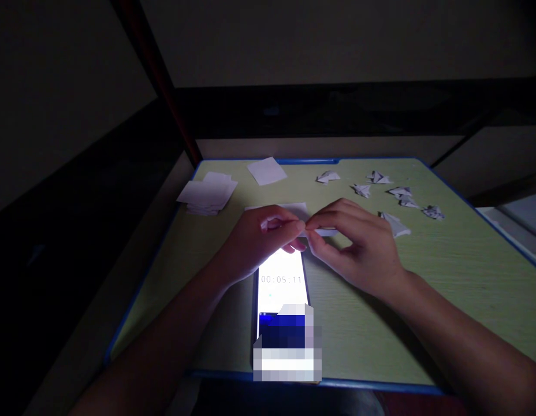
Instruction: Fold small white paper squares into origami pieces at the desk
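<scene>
My left hand [261, 240] and my right hand [361, 245] meet fingertip to fingertip above the table, both closed in a pinch. Between them is a small piece of white folded paper [327, 232], largely hidden by the fingers; a strip of it shows beneath my right hand. Just beyond, a flat white sheet [297, 207] lies partly covered by my hands. Under my left hand, a lit phone [280, 289] shows a timer reading 00:05:11, its lower part blurred out.
On the pale table [198, 323] with blue edging, loose paper squares [209, 193] are stacked at the left. A single square [267, 171] lies at the back. Several small folded paper pieces [361, 190] and a larger folded piece [394, 225] are at the right.
</scene>
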Available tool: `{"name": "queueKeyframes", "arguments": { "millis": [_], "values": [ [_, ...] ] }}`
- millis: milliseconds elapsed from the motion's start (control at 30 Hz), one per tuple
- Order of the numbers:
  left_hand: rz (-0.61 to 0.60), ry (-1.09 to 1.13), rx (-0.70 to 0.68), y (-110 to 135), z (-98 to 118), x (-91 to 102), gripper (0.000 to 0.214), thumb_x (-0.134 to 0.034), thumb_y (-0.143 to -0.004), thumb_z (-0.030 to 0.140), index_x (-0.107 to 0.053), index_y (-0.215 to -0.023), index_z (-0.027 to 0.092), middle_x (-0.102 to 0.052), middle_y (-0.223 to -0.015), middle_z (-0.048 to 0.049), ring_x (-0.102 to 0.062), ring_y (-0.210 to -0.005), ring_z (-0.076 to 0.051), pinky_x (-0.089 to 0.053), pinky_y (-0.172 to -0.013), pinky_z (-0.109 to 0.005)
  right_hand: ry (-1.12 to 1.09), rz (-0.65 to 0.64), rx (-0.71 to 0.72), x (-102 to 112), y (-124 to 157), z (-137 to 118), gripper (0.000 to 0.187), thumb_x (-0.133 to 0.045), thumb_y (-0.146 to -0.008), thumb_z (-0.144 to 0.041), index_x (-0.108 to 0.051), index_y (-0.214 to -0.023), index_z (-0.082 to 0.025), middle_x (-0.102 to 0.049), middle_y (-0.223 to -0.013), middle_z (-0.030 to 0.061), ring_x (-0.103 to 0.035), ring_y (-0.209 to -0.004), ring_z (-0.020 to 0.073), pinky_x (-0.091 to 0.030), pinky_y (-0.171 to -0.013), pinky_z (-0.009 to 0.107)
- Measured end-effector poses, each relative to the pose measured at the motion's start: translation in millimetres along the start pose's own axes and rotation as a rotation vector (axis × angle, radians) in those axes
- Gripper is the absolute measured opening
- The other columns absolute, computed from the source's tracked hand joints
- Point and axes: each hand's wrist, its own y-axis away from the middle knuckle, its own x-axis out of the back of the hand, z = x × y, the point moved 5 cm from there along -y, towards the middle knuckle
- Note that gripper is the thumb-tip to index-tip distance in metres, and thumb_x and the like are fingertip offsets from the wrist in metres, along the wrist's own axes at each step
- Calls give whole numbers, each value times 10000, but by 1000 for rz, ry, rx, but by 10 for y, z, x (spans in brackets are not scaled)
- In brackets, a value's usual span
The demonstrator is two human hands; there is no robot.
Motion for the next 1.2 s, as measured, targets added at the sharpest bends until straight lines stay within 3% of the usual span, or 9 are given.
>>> {"name": "queueKeyframes", "arguments": {
  "millis": [333,500,600,767,967,1200],
  "values": [
    [-16,-89,-63,13,15,-23,111,-594,-826,222,-634,-747,154,-730,-687,-27,-708,-620,-124,-586,-590,-227,-37,28,-21,12,-8,-1,62,-630,-847,-163,-646,-811,-211,-690,-743,26,-621,-687,157,-478,-631,306],
    [137,-395,-284,77,105,6,54,-636,-795,201,-664,-763,167,-747,-755,-2,-696,-697,-102,-560,-659,-204,-50,21,-97,31,-26,10,70,-622,-853,-183,-659,-807,-221,-696,-751,21,-632,-683,159,-460,-599,303],
    [141,-476,-345,106,132,15,71,-624,-810,178,-693,-798,168,-756,-762,3,-692,-678,-95,-551,-644,-191,-95,30,-158,55,-21,37,59,-642,-846,-185,-673,-806,-215,-693,-749,13,-620,-667,147,-447,-593,294],
    [193,-626,-511,149,168,22,84,-621,-832,163,-703,-822,176,-754,-750,18,-675,-631,-78,-521,-598,-175,-366,58,-406,-11,28,186,28,-687,-821,-229,-677,-813,-205,-696,-781,11,-615,-700,141,-460,-629,283],
    [222,-747,-694,185,191,-44,103,-611,-831,113,-688,-830,181,-750,-751,22,-621,-572,-50,-487,-553,-160,-755,38,-733,-214,90,354,203,-704,-801,-381,-657,-755,-190,-647,-712,-4,-570,-629,122,-455,-598,273],
    [249,-741,-730,211,225,-58,109,-622,-816,105,-693,-830,187,-751,-738,31,-613,-564,-50,-488,-561,-172,-846,25,-792,-231,116,377,259,-769,-743,-432,-662,-735,-196,-637,-646,-12,-577,-593,125,-451,-582,272]
  ]
}}
